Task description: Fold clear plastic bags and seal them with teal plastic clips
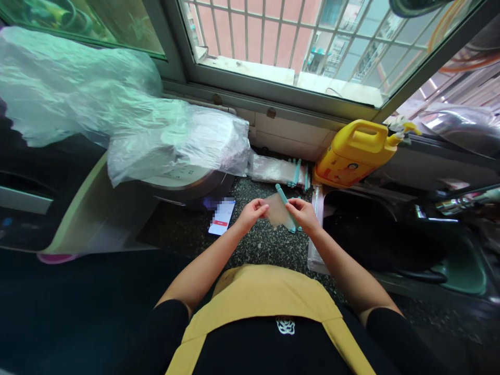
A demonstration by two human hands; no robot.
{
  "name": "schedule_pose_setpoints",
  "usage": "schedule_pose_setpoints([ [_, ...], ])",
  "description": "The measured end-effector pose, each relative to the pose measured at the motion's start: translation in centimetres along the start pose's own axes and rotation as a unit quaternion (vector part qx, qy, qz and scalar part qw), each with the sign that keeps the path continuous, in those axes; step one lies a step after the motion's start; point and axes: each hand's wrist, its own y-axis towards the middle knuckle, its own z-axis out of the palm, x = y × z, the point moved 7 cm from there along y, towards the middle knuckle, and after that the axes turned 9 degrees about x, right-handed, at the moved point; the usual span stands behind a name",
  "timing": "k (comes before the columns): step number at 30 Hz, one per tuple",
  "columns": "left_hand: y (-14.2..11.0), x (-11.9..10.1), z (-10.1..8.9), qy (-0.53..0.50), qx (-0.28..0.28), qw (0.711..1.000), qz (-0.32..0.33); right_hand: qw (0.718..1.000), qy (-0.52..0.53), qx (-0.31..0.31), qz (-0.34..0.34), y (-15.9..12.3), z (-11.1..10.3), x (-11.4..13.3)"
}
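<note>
Translucent pouch: edged on its right side with a teal strip, it was held up over the middle of the speckled surface.
Left hand: the pouch's left edge was pinched between thumb and fingers.
Right hand: the strip side was gripped, fingers drawn in narrow.
Teal ends: these were partly hidden by the right hand.
Clear bags: a flat pile with teal strips was laid along the surface's back edge.
Phone: it was placed left of the pouch, beside a cooker draped in plastic sheeting.
Yellow jug: it was stood near the back left corner of the sink.
Window: barred, it was set beyond the surface's back edge.
</note>
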Motion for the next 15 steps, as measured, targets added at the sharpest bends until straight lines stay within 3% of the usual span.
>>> schedule_pose_setpoints([
  [8,6.5,-1.6,1.0,0.039,-0.020,0.999,-0.020,0.996,0.044,-0.069,0.036,4.3,-3.2,-1.8],
  [15,13.4,-4.4,0.9,0.194,-0.080,0.978,-0.019,0.989,0.012,-0.113,0.098,10.2,-6.0,-3.2],
])
